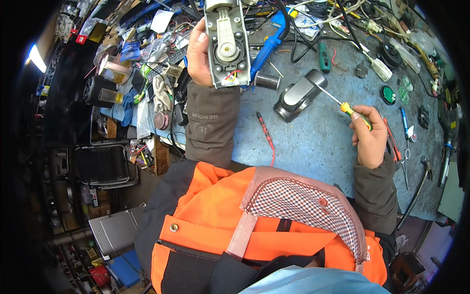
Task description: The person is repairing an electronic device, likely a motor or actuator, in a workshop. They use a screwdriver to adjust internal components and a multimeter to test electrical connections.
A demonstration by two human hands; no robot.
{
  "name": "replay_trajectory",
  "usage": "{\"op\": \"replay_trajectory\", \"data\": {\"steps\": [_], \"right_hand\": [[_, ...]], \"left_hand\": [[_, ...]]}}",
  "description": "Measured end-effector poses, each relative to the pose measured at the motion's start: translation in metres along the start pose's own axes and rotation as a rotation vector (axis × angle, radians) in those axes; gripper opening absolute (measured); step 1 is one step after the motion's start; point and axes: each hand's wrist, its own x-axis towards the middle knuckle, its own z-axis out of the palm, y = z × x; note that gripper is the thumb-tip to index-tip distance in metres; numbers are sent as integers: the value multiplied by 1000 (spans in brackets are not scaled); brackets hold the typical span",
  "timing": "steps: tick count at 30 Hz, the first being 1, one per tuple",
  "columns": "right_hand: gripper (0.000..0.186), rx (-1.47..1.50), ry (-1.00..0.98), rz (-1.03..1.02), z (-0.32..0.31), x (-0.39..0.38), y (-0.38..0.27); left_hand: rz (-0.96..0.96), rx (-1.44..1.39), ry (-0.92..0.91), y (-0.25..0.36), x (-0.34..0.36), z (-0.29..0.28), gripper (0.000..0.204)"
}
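At the top centre my left hand (198,54) grips an open grey housing (213,61), held up with a white crank arm, screws, and red and yellow wires showing inside; its top end is cut off by the picture's edge. My right hand (367,139) holds a yellow-and-green screwdriver (353,112), its shaft pointing up-left to a silver-and-black casing (299,95) on the bench; whether the tip touches it I cannot tell. A red-and-black probe with a red lead (264,128) lies between my hands.
The blue bench (303,152) holds tangled cables (293,44), a green screwdriver (324,58), a solder spool (268,81), scissors (405,159), a bent metal bar (416,191) and piled clutter along the back and left. A black folded chair (103,164) stands at the left.
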Motion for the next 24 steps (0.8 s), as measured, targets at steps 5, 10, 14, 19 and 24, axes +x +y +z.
{"op": "replay_trajectory", "data": {"steps": [5,10,14,19,24], "right_hand": [[20,-4,4,-5,-2,1,-1],[20,5,14,6,-3,0,0],[20,13,9,9,-6,2,-5],[20,-24,1,28,-12,-1,-14],[23,-143,-14,-105,-22,9,-9]], "left_hand": [[5,42,-11,0,3,5,65],[16,75,-51,-1,5,4,66],[0,135,-66,4,-1,17,69],[-13,62,-112,0,-3,15,71],[-49,136,-254,-9,-8,30,78]]}}
